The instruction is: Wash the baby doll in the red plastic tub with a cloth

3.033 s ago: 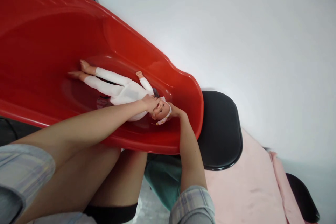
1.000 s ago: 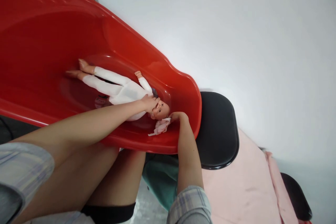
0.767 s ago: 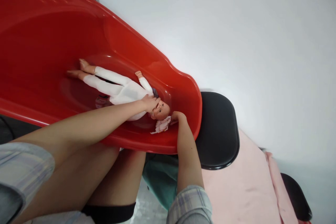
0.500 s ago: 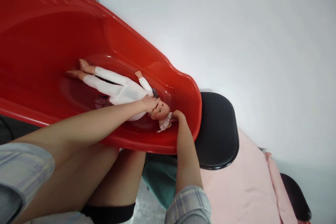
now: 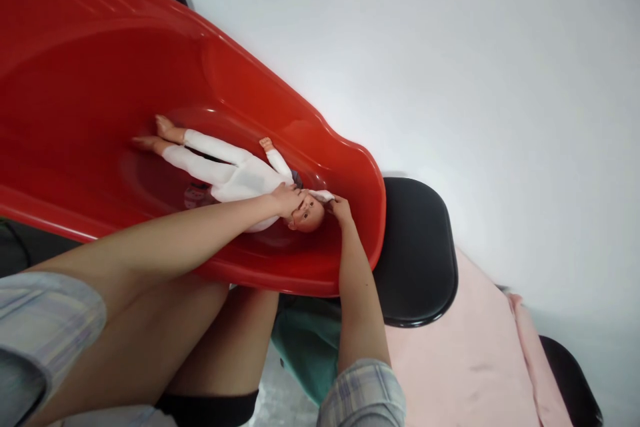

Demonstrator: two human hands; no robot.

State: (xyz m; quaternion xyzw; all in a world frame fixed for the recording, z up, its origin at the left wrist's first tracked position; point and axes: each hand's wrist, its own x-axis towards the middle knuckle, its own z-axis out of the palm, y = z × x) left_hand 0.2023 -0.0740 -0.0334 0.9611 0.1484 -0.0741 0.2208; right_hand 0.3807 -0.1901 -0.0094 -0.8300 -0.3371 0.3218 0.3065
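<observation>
A baby doll (image 5: 253,177) in a white long-sleeved suit lies face up in a red tub (image 5: 357,233), feet to the left and head to the right. My left hand (image 5: 289,200) is closed around the doll at its neck and chin, covering part of them. Beside the far side of the doll's head, my right hand (image 5: 341,209) pinches a small pale patterned cloth (image 5: 323,195) that touches the head. The doll's near arm is hidden behind my left forearm.
A small red patterned object (image 5: 195,195) lies in the tub by the doll's hip. Right of the tub stand a black padded seat (image 5: 417,250) and a surface under pink cloth (image 5: 465,360). Green fabric (image 5: 307,340) hangs below, and a white wall (image 5: 450,67) rises behind.
My right hand has moved the cloth from the near side of the doll's head, over the crown, to the far side. My left hand keeps its place at the neck.
</observation>
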